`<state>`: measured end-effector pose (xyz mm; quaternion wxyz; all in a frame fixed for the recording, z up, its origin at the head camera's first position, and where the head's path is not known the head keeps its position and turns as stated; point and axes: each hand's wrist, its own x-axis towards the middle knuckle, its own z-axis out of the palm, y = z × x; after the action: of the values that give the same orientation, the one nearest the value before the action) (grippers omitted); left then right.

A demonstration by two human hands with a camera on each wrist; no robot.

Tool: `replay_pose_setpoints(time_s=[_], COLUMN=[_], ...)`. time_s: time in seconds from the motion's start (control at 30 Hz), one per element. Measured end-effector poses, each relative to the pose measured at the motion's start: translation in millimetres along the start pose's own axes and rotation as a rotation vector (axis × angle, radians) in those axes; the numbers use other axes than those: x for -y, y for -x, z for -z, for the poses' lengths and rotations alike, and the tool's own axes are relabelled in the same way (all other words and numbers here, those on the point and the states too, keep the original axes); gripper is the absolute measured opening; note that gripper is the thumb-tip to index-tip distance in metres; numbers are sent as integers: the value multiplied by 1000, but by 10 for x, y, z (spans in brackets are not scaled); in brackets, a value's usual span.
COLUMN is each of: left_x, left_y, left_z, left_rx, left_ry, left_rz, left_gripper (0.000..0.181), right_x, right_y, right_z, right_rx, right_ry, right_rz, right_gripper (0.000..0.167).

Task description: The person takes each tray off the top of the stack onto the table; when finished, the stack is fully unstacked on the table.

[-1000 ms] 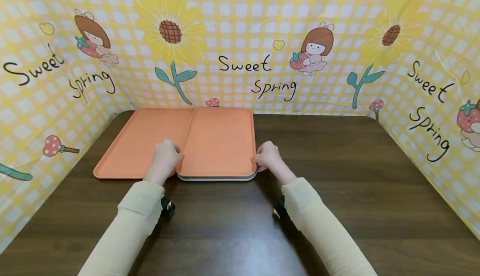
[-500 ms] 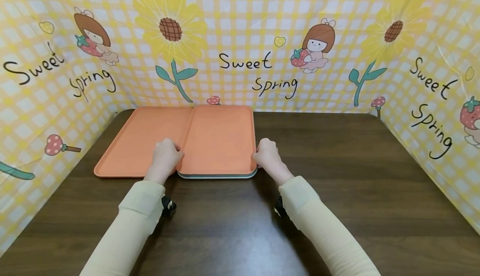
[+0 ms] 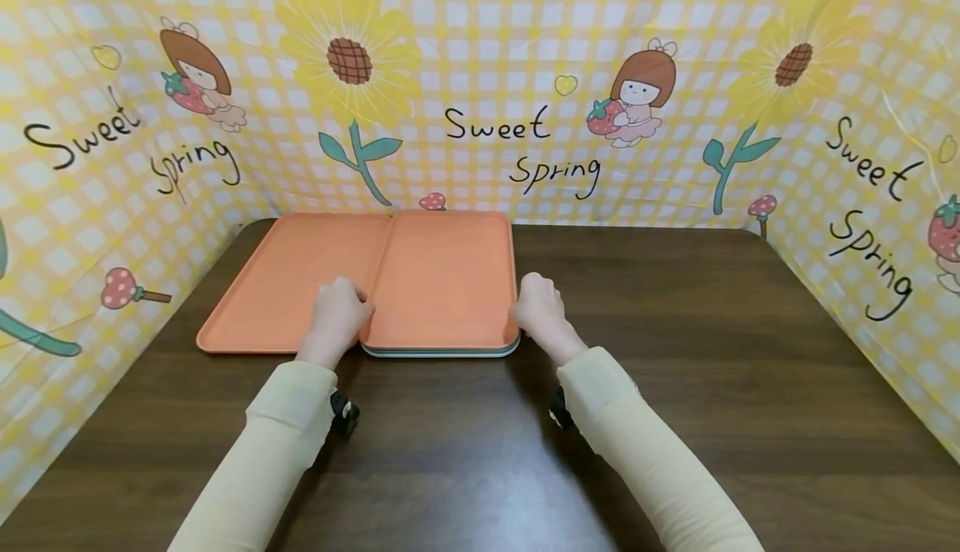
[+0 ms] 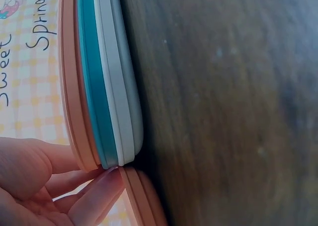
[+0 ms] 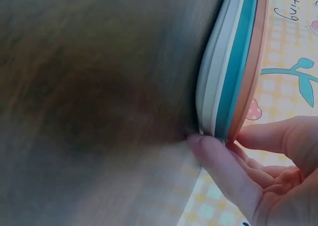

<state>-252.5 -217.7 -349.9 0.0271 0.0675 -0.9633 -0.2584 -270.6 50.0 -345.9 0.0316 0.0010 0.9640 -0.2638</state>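
Flat rectangular trays lie stacked on the table, an orange tray point(image 3: 450, 277) on top. Below it the wrist views show a teal tray point(image 4: 94, 87) and white trays point(image 5: 213, 82). My left hand point(image 3: 337, 316) pinches the stack's left edge near the front corner, thumb at the orange rim and fingertips lower down. At the right edge, my right hand point(image 3: 542, 312) pinches the stack, one fingertip by the lowest white rim. Beside the stack, to the left, a second orange tray point(image 3: 262, 302) lies flat, partly behind my left hand.
The dark wooden table point(image 3: 675, 352) extends to the right and in front of the trays. A yellow checked cloth point(image 3: 480, 35) with printed flowers and lettering stands round the back and both sides.
The right hand has turned slightly at the stack's edge, and its lower fingers are now hidden from the head view. The trays lie where they were; the head view has shifted a little.
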Motion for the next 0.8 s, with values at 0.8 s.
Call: replay_pose_setpoints(time_s=[0.8], left_x=[1], left_y=[25], left_z=[-19], left_rx=[4], left_ry=[29], left_rz=[-4], left_gripper=[25], right_x=[8], right_y=[0], right_z=[199], right_rx=[15], right_ry=[-232], right_rz=[-8], right_gripper=[23])
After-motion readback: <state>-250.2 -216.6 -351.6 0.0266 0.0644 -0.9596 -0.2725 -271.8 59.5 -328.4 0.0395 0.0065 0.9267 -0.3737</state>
